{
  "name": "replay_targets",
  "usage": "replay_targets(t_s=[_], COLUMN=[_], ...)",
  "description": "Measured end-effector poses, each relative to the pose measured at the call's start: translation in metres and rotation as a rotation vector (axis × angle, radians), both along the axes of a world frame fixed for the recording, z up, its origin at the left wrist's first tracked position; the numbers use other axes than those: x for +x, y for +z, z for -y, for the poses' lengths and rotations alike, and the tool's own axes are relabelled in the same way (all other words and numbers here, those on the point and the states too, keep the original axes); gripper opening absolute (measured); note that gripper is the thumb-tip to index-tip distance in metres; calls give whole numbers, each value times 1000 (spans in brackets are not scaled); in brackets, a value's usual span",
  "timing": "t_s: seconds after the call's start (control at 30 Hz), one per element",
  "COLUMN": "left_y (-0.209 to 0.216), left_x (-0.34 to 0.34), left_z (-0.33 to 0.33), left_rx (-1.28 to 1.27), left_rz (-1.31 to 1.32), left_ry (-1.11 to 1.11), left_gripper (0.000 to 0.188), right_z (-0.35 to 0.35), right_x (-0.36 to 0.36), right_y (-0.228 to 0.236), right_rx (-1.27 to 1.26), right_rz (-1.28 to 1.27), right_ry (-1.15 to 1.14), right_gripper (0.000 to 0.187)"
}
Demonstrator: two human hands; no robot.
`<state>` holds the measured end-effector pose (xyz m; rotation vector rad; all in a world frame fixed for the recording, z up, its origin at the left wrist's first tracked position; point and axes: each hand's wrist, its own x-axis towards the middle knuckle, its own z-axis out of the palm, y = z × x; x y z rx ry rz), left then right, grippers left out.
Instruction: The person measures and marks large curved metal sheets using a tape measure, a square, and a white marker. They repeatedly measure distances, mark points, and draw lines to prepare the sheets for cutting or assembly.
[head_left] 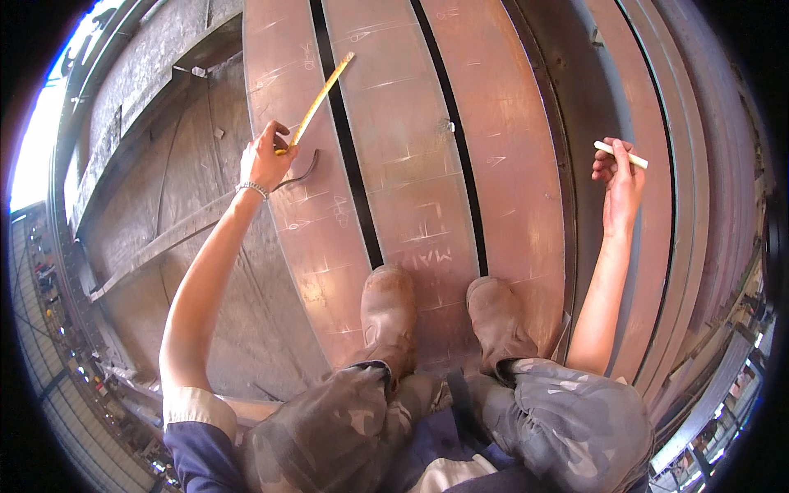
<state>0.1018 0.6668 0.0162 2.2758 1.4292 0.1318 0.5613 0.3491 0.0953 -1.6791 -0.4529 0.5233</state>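
Observation:
My left hand [267, 160] is closed around the near end of a yellow tape measure [322, 96]. Its blade reaches up and to the right, with the tip over the middle steel strip [411, 177]. A dark curved strip [306, 171] pokes out below that hand; I cannot tell whether it is part of the tape. Off to the right, raised beside the plates, my right hand [622, 182] pinches a white chalk stick [620, 154] between thumb and fingers. Pale chalk lines and marks run across the reddish-brown steel strips under and ahead of my boots.
My brown boots [389, 311] stand on the strips, which have dark gaps [349, 152] between them. To the left lies a lower, grey metal surface with raised ribs [164, 246]. Long steel sections [657, 164] run along the right side.

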Motion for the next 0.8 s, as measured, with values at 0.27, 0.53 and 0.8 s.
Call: replay_targets(t_s=[0.27, 0.53, 0.8], left_y=[-12, -23, -29], left_x=[-10, -10, -6], left_z=[10, 31, 66], left_rx=[8, 17, 179], left_rz=[53, -7, -61], left_ry=[-20, -88, -284], left_gripper=[34, 25, 32], right_z=[-1, 1, 5], right_x=[-2, 4, 4], right_y=[3, 4, 12], right_rx=[-4, -34, 42], right_rz=[-18, -52, -72], right_ry=[-2, -69, -22], right_gripper=[23, 43, 37])
